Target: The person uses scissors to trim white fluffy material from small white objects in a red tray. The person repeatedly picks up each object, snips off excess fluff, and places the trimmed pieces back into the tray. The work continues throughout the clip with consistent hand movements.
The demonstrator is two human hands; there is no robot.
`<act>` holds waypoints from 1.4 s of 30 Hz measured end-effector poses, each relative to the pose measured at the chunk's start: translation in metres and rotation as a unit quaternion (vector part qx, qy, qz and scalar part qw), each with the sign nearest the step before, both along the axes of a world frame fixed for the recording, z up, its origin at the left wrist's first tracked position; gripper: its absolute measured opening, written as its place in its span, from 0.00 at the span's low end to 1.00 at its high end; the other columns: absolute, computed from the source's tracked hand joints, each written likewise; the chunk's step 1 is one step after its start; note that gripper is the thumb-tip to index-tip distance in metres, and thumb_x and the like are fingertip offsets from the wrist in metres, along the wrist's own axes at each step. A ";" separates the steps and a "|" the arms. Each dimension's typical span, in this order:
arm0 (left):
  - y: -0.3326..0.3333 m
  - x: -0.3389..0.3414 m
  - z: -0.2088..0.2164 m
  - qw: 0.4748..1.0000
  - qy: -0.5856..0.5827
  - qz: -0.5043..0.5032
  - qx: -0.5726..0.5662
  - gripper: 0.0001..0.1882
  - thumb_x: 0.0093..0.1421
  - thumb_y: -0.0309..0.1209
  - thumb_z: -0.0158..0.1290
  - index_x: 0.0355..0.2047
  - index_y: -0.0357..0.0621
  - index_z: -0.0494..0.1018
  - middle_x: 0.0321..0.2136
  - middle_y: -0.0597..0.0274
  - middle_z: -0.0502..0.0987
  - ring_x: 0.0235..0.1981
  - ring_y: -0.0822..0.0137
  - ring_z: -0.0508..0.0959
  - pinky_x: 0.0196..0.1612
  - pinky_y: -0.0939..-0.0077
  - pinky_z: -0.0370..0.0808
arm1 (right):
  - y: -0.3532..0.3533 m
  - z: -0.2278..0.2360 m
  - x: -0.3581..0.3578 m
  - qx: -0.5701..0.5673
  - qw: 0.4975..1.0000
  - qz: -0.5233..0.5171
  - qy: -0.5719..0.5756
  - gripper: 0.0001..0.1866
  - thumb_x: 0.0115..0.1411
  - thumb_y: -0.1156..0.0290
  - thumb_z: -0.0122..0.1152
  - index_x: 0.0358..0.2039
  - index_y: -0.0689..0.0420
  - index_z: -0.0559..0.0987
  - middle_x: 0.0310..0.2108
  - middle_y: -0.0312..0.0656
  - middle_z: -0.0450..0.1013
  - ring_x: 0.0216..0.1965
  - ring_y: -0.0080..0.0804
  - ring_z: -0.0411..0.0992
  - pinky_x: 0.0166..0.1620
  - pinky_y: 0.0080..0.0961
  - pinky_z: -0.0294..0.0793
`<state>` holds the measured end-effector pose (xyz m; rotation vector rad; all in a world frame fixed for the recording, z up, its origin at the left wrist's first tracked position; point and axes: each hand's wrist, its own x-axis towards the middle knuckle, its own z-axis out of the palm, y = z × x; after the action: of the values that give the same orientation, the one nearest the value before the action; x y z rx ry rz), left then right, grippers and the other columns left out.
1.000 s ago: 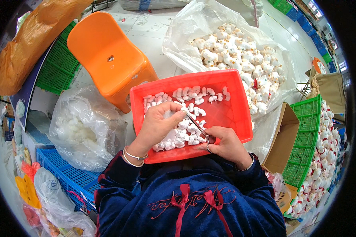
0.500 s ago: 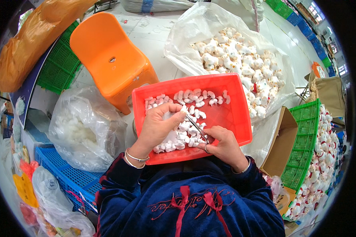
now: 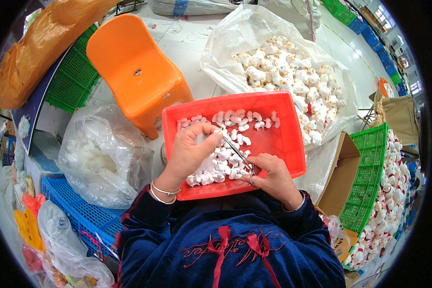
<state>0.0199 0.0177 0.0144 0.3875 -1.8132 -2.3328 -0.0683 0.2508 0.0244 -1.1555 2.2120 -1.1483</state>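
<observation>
A red plastic tray (image 3: 283,144) lies in front of my body, holding many small white plush pieces (image 3: 221,168), some in a loose row at the far side and others heaped at the near left. Over the tray, my left hand (image 3: 191,148) pinches a small white plush piece (image 3: 219,134) between thumb and fingers; most of it is hidden. My right hand (image 3: 273,176) grips slim ring-handled metal forceps (image 3: 236,150), fingers at the loops. Their tip points up and left and meets the piece at my left fingertips; whether the jaws are closed cannot be made out.
Beyond the tray stands an open clear bag (image 3: 225,57) of white plush toys. An orange plastic chair (image 3: 129,72) is at far left, above a clear bag of white stuffing (image 3: 93,161). A blue crate (image 3: 89,204) sits left; a cardboard box (image 3: 341,175) and green crate (image 3: 369,177) stand right.
Both hands stay over the tray in nearly the same pose. The left fingers have shifted very slightly left at the plush piece, and the forceps' tip remains there.
</observation>
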 end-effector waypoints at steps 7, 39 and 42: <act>0.005 -0.002 -0.007 0.999 0.012 0.011 -0.034 0.04 0.64 0.26 0.60 0.35 0.41 0.77 0.30 0.73 0.78 0.30 0.84 0.73 0.34 0.87 0.71 | -0.001 0.002 0.007 0.012 0.994 0.013 -0.106 0.22 0.54 0.66 0.77 0.48 0.60 0.83 0.23 0.43 0.73 0.24 0.26 0.70 0.30 0.26 0.71; 0.027 -0.008 -0.020 0.955 0.040 0.096 0.277 0.10 0.69 0.29 0.53 0.49 0.41 0.75 0.38 0.67 0.78 0.40 0.77 0.75 0.47 0.80 0.73 | -0.015 0.024 -0.012 0.107 0.981 0.056 0.155 0.34 0.44 0.61 0.78 0.53 0.57 0.78 0.45 0.45 0.73 0.52 0.46 0.69 0.54 0.43 0.67; 0.019 -0.003 -0.033 0.956 0.051 0.050 0.285 0.11 0.69 0.27 0.51 0.49 0.39 0.76 0.44 0.58 0.81 0.47 0.69 0.78 0.55 0.73 0.74 | -0.015 0.021 -0.019 0.140 0.974 0.101 0.146 0.27 0.45 0.64 0.76 0.48 0.55 0.81 0.39 0.42 0.76 0.47 0.43 0.72 0.50 0.41 0.68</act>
<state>0.0173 0.0369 -0.0187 0.4045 -1.0187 -2.7068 -0.0872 0.2362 0.0453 -1.4558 2.3051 -0.5923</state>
